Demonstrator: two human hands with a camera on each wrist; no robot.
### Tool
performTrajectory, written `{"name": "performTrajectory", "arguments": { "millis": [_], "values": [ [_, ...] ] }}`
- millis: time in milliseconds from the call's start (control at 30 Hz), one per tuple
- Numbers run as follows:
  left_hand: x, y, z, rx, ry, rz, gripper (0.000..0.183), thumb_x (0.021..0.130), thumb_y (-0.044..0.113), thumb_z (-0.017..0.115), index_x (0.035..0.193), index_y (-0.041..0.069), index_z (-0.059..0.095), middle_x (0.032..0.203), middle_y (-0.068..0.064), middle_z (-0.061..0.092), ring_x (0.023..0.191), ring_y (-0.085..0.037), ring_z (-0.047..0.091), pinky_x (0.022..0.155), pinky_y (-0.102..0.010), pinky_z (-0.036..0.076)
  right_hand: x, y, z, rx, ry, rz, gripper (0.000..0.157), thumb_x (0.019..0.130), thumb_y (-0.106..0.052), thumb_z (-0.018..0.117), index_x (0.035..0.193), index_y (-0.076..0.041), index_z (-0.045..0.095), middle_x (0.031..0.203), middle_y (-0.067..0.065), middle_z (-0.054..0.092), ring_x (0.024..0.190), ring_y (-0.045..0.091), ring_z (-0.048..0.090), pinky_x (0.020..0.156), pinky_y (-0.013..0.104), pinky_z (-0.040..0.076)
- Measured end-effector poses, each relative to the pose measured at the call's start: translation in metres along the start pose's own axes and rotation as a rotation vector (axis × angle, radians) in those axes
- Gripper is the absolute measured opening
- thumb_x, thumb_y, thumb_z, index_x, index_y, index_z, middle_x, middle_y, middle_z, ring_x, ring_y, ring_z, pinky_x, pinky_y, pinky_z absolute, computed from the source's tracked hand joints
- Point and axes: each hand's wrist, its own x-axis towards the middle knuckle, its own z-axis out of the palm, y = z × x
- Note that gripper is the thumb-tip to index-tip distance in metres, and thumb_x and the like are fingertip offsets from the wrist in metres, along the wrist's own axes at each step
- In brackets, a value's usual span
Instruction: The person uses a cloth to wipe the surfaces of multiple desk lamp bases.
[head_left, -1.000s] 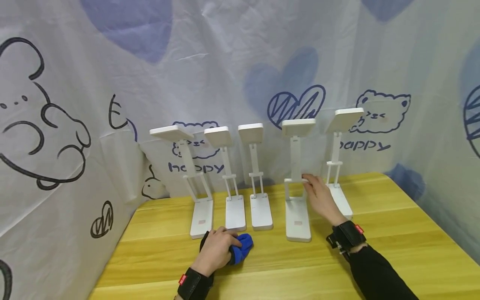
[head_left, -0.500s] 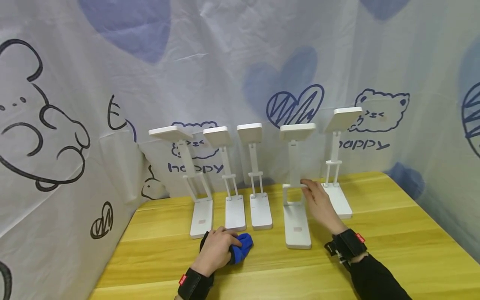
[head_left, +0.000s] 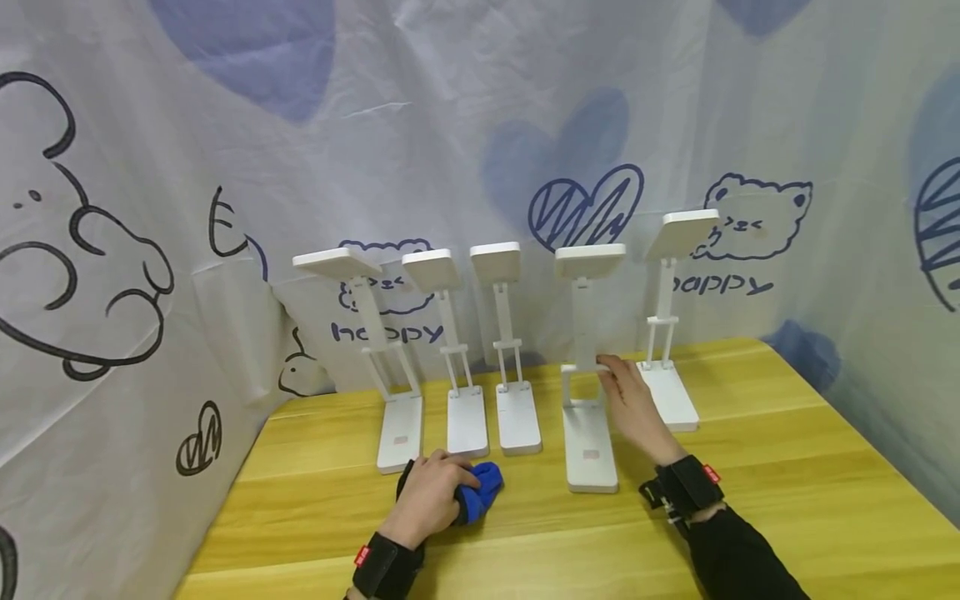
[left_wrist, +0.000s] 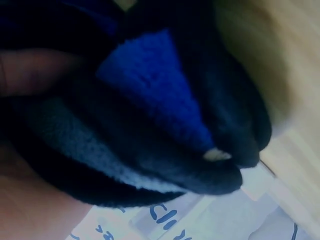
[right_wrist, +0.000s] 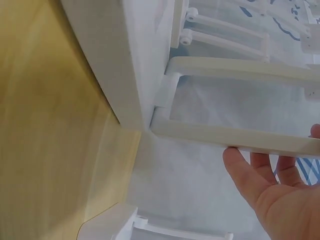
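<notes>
My right hand [head_left: 633, 407] pinches the side of the hinged arm on a white folding desk lamp [head_left: 590, 450], fourth from the left in a row. In the right wrist view, the thumb and fingertips [right_wrist: 235, 156] touch one bar of the lamp's arm frame [right_wrist: 240, 137]. My left hand [head_left: 429, 498] holds a bunched blue and black cloth [head_left: 482, 490] down on the table. Up close in the left wrist view, the cloth [left_wrist: 150, 80] looks fluffy and folded, and part of the hand is hidden behind it.
Three more white desk lamps stand to the left, the nearest one [head_left: 519, 421] beside the held lamp. Another lamp [head_left: 670, 398] is close behind my right hand. A printed curtain [head_left: 450, 167] hangs behind the wood-grain table [head_left: 540, 550].
The lamp in my right hand has come slightly toward the table's front, its head lower than before. My right hand moved down with it. The left hand and cloth have stayed put.
</notes>
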Motion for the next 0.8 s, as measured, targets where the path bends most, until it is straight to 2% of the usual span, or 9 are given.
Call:
{"name": "performTrajectory", "arguments": {
  "millis": [133,300,533,633,733,800],
  "values": [
    [-0.001,0.001,0.000,-0.009,-0.017,-0.004,0.051,0.073,-0.011,0.057,0.105,0.025,0.074,0.118,-0.003,0.066,0.107,-0.029,0.053,0.086,-0.055,0.043,-0.001,-0.001,0.001,-0.022,0.010,0.003,0.037,0.104,-0.019,0.033,0.135,-0.002,0.041,0.110,0.023,0.044,0.091,0.033,0.047,0.077,0.049,0.042],
    [0.001,0.004,0.000,-0.018,0.003,0.027,0.051,0.074,-0.009,0.056,0.110,0.024,0.072,0.120,-0.004,0.065,0.106,-0.029,0.054,0.085,-0.056,0.045,-0.001,-0.003,0.000,-0.040,0.006,0.005,0.037,0.104,-0.021,0.033,0.135,-0.004,0.042,0.112,0.021,0.046,0.093,0.032,0.048,0.077,0.048,0.043],
    [0.005,0.010,-0.001,-0.059,0.016,0.054,0.058,0.071,-0.011,0.047,0.114,0.020,0.070,0.120,-0.005,0.065,0.107,-0.028,0.055,0.088,-0.051,0.048,0.004,0.000,-0.004,-0.008,-0.011,-0.030,0.034,0.103,-0.021,0.037,0.131,-0.004,0.047,0.114,0.023,0.062,0.101,0.034,0.058,0.082,0.054,0.051],
    [0.008,0.014,-0.002,-0.069,0.039,0.085,0.056,0.074,-0.011,0.047,0.116,0.019,0.069,0.121,-0.007,0.065,0.108,-0.028,0.056,0.089,-0.051,0.049,0.005,0.004,-0.007,-0.028,-0.028,-0.031,0.032,0.104,-0.021,0.035,0.128,-0.006,0.049,0.110,0.020,0.065,0.082,0.029,0.059,0.073,0.048,0.050],
    [0.011,0.018,-0.001,-0.075,0.048,0.100,0.054,0.077,-0.009,0.047,0.117,0.020,0.068,0.121,-0.006,0.065,0.108,-0.027,0.056,0.088,-0.050,0.049,0.004,0.008,-0.008,-0.031,-0.065,-0.037,0.031,0.104,-0.018,0.031,0.127,-0.007,0.048,0.110,0.019,0.063,0.066,0.023,0.046,0.064,0.042,0.038],
    [0.013,0.022,-0.001,-0.084,0.050,0.109,0.053,0.079,-0.008,0.047,0.119,0.021,0.067,0.121,-0.005,0.065,0.107,-0.026,0.056,0.088,-0.049,0.049,0.003,0.010,-0.008,-0.028,-0.091,-0.040,0.030,0.104,-0.017,0.030,0.126,-0.007,0.047,0.110,0.018,0.061,0.062,0.021,0.039,0.062,0.040,0.034]
  ]
}}
